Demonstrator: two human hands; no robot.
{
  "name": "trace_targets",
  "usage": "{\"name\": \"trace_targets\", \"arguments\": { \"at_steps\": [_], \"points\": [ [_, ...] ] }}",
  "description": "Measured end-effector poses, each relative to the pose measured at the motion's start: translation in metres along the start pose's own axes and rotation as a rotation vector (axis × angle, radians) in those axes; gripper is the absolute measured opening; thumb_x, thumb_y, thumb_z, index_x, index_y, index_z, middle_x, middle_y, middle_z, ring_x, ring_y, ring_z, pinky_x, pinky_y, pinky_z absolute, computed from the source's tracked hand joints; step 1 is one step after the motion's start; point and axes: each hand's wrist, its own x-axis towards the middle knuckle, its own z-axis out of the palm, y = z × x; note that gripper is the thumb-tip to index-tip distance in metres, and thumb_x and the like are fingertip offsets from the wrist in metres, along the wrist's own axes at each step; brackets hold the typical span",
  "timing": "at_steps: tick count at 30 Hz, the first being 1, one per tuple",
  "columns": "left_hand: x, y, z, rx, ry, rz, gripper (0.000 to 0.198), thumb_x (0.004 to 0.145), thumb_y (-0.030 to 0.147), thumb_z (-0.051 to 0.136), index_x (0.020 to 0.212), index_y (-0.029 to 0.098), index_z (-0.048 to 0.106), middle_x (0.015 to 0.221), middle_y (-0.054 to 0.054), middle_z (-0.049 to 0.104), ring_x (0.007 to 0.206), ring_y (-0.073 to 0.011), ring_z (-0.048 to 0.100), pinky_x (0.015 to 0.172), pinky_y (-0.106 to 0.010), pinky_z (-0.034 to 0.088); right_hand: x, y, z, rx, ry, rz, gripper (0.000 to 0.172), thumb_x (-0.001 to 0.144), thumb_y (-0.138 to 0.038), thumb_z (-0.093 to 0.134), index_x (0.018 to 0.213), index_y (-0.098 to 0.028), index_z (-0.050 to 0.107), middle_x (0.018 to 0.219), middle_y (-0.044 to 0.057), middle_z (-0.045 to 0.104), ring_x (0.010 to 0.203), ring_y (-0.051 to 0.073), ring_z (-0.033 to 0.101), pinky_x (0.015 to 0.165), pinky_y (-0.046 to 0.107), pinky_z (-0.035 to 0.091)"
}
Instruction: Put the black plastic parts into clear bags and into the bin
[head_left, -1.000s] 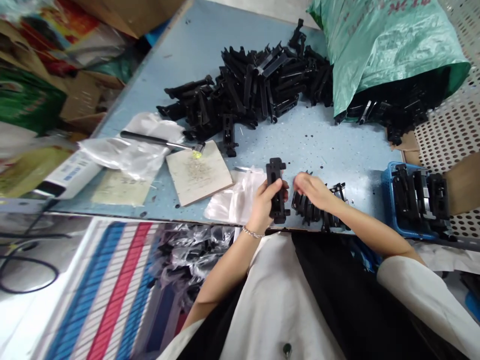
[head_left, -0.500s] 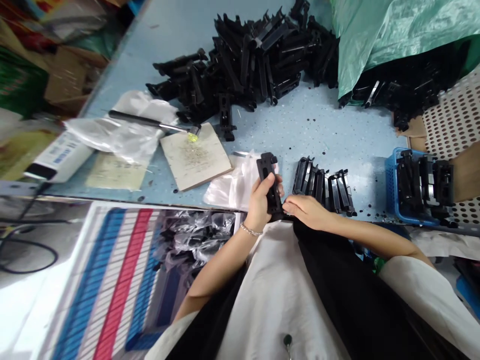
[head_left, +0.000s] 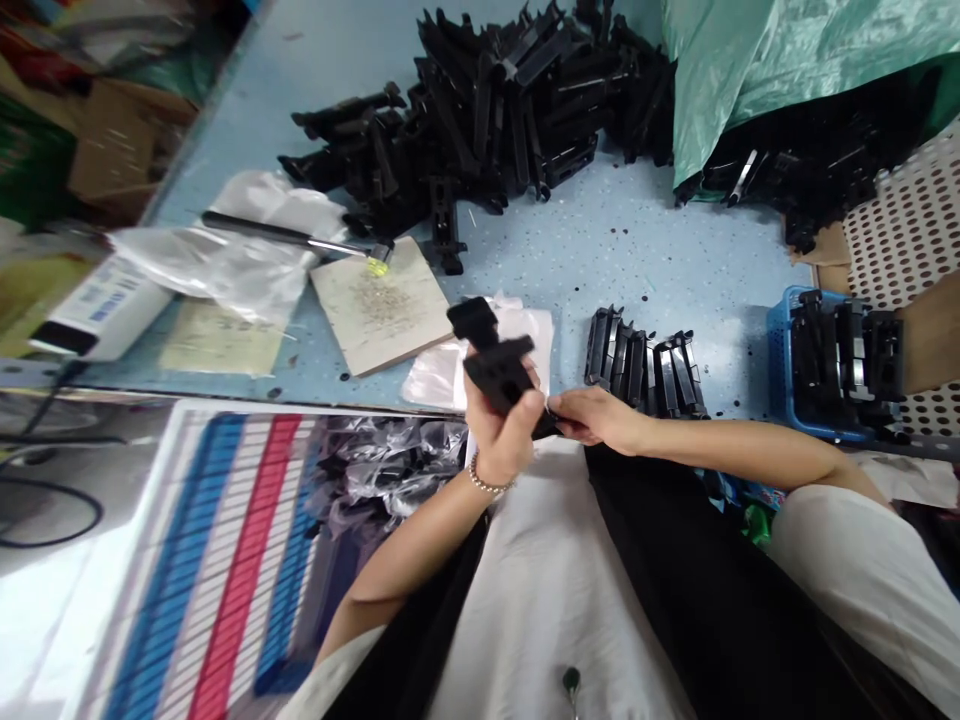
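Note:
My left hand [head_left: 504,432], with a bracelet at the wrist, is closed around a black plastic part [head_left: 498,372] near the table's front edge. The part's wide end points up and toward the left. Close by on the right, my right hand [head_left: 598,418] pinches at the lower end of the same part, its fingertips pressed together. Beneath and behind the left hand lie clear plastic bags [head_left: 441,372]. A row of similar black parts [head_left: 643,362] stands just beyond my right hand.
A large heap of black parts [head_left: 480,110] covers the back of the blue table [head_left: 600,245]. A tool with a black handle [head_left: 255,228] rests near a square board [head_left: 382,310]. At right are a blue basket [head_left: 780,365] of parts and a green sack [head_left: 720,90].
My left hand has tilted the black part to the left, so its end now faces up toward me. The right hand has shifted slightly left along with it.

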Motion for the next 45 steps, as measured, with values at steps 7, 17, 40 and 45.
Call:
{"name": "trace_targets", "arguments": {
  "at_steps": [7,17,40,45],
  "points": [
    [0.019,0.015,0.003,-0.025,-0.133,-0.396,0.047,0.073,0.045,0.084,0.108,0.018,0.067,0.082,0.001,0.060,0.057,-0.0060,0.051,0.049,-0.019,0.042,0.004,-0.001,-0.025,-0.360,0.008,-0.325,0.047,0.105,-0.055,0.039,0.084,-0.019,0.060,0.079,0.007,0.062,0.076,0.019,0.055,0.066,0.032,0.043],
    [0.027,0.007,-0.014,0.174,-0.268,-0.483,0.043,0.076,0.055,0.077,0.091,0.016,0.067,0.067,-0.001,0.063,0.052,-0.0092,0.053,0.047,-0.020,0.040,-0.001,0.009,-0.025,-0.051,-0.114,0.042,0.040,0.108,-0.042,0.035,0.093,-0.017,0.064,0.080,0.004,0.067,0.072,0.016,0.063,0.069,0.031,0.052],
    [0.088,-0.028,-0.087,1.281,-0.446,0.024,0.016,0.082,0.028,0.066,0.069,0.020,0.064,0.076,-0.003,0.061,0.073,-0.0180,0.060,0.072,-0.033,0.049,0.007,0.044,0.005,1.242,0.439,0.407,0.038,0.074,-0.049,0.083,0.096,-0.022,0.069,0.097,0.004,0.077,0.078,0.018,0.073,0.079,0.035,0.060],
    [0.091,-0.028,-0.092,1.181,-0.416,0.067,0.016,0.082,0.029,0.067,0.069,0.020,0.069,0.079,-0.003,0.065,0.081,-0.0182,0.062,0.081,-0.034,0.052,0.027,0.043,0.014,1.401,0.475,0.371,0.037,0.071,-0.049,0.085,0.087,-0.022,0.067,0.094,0.003,0.078,0.086,0.020,0.075,0.080,0.033,0.061]
  ]
}}
